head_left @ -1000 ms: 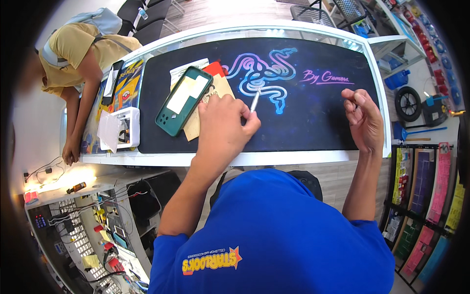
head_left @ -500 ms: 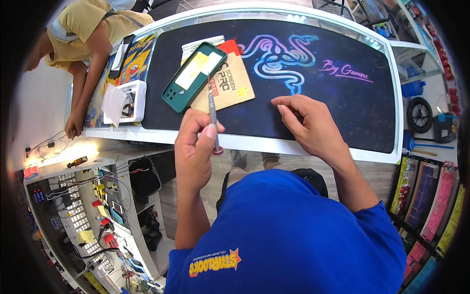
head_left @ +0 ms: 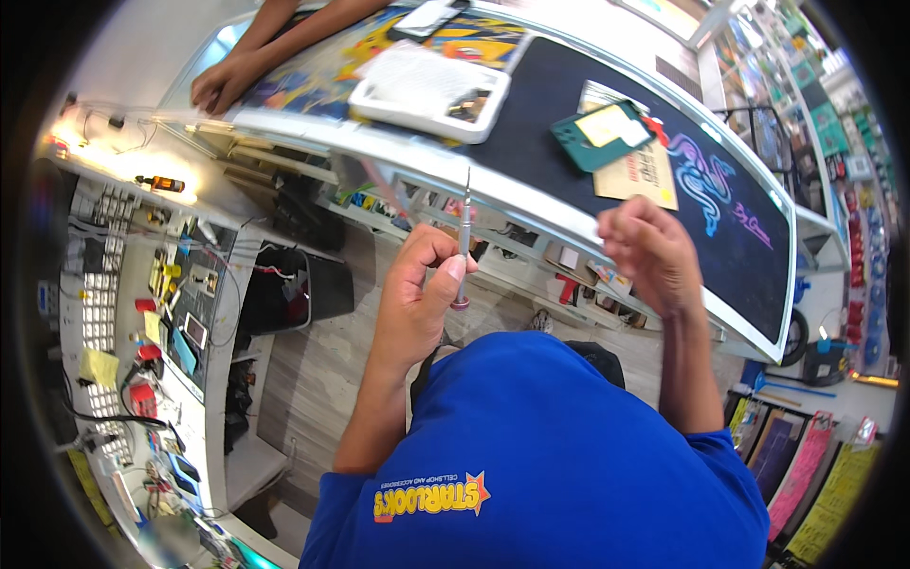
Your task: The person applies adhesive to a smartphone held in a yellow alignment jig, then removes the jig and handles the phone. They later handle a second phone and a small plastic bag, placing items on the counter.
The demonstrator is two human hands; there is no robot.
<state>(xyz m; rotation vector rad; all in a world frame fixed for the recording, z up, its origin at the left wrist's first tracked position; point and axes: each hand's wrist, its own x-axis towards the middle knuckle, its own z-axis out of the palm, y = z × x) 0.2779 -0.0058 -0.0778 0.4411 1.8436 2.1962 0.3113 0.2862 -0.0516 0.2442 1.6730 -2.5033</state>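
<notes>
My left hand [head_left: 423, 289] is closed around a slim metal screwdriver [head_left: 466, 223] with a reddish end cap. The screwdriver stands upright with its tip pointing away from me, over the gap in front of the table. My right hand [head_left: 656, 254] hovers at the table's near edge with its fingers curled in. Anything inside them is hidden. Beyond it on the dark mat [head_left: 540, 104] lies a green phone case [head_left: 576, 140] with a yellow-and-white paper on it. Under the case is a brown cardboard packet [head_left: 633, 182].
To the left on the table sits a white tray [head_left: 427, 93] holding small parts. Another person's forearms [head_left: 284, 38] rest at the far left, near a phone [head_left: 428, 17]. A cluttered workbench [head_left: 190, 341] runs along my left, with a black bin [head_left: 318, 289] beside it.
The view has swung left, so the table sits farther right and the bench shows more. My left hand with the screwdriver has come away from the mat; the right hand's fingers have curled in more.
</notes>
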